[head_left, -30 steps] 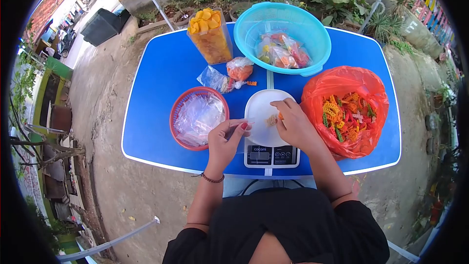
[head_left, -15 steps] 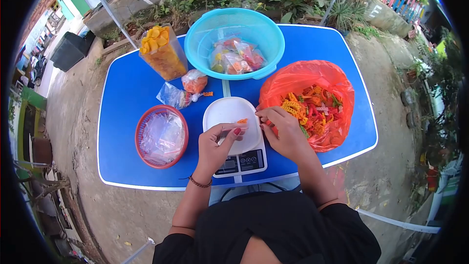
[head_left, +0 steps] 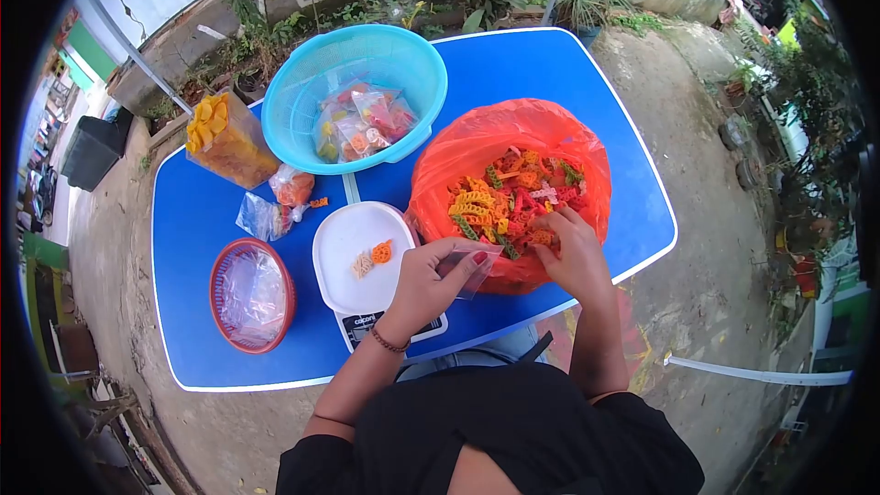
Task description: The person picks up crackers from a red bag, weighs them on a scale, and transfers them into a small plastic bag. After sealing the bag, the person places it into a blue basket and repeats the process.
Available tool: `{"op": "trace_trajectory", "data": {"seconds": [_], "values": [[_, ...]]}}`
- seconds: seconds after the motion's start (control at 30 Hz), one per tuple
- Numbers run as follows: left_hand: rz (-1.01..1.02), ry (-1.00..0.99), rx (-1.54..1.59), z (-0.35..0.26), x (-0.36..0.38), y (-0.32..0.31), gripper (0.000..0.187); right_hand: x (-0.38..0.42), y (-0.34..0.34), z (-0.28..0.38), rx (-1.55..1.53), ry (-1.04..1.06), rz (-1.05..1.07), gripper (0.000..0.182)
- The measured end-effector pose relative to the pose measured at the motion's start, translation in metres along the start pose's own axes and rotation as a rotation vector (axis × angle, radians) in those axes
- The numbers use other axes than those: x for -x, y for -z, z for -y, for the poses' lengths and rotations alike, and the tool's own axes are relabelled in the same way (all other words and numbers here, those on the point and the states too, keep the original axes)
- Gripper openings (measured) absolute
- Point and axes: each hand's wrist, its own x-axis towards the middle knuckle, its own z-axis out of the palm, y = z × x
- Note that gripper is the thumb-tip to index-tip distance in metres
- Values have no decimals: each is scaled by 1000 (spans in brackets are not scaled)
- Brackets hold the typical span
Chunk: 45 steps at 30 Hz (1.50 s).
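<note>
My left hand [head_left: 431, 280] is closed on a small clear plastic bag [head_left: 474, 277], held beside the front left edge of the red plastic bag [head_left: 449, 151]. That red bag is full of colourful crackers [head_left: 495, 208]. Down among the crackers, my right hand [head_left: 579, 257] has thumb and fingers around an orange cracker [head_left: 543, 238]. To the left of my left hand is a kitchen scale [head_left: 332, 277] with a white tray. One orange and one pale cracker [head_left: 362, 265] lie on the tray.
A turquoise basket [head_left: 284, 119] at the back holds several filled packets. On the left stand a container of yellow chips [head_left: 229, 142], small plastic bags [head_left: 264, 216] and a red basket [head_left: 286, 307] of clear bags. The blue table [head_left: 513, 60] has a white edge.
Both hands have moved right from above the scale to the red bag. My right hand has reached into the crackers. The view has turned, and the crackers on the tray now show.
</note>
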Motion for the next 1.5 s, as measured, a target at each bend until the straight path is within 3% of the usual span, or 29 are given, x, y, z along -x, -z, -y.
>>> {"op": "trace_trajectory", "data": {"seconds": [0.17, 0.27, 0.63, 0.73, 0.87, 1.03, 1.13, 1.33, 1.5], "values": [[-41, -34, -60, 1, 4, 9, 20, -10, -11, 0, -98, 15, -111, 29], [-111, -56, -95, 8, 11, 29, 20, -19, -22, 19, -371, -52, -166, 25], [-491, -63, -98, -3, 74, 106, 21, -35, -107, 106, -433, 491, 135, 24], [-551, -53, -47, -6, 86, 115, 21, -37, -123, 114, -419, 440, 238, 26], [-567, -42, -47, -3, 96, 121, 21, -38, -127, 121, -406, 450, 134, 26], [-524, -44, -31, -1, 88, 118, 21, -35, -117, 112, -384, 329, 358, 23], [-465, -37, -42, 1, 77, 111, 21, -32, -111, 110, -416, 449, 211, 22], [-274, -10, 31, -1, 39, 73, 22, -27, -59, 87, -379, 382, -21, 18], [-53, -57, -2, -5, 9, 41, 22, -28, -27, 38, -252, 192, -197, 19]]}}
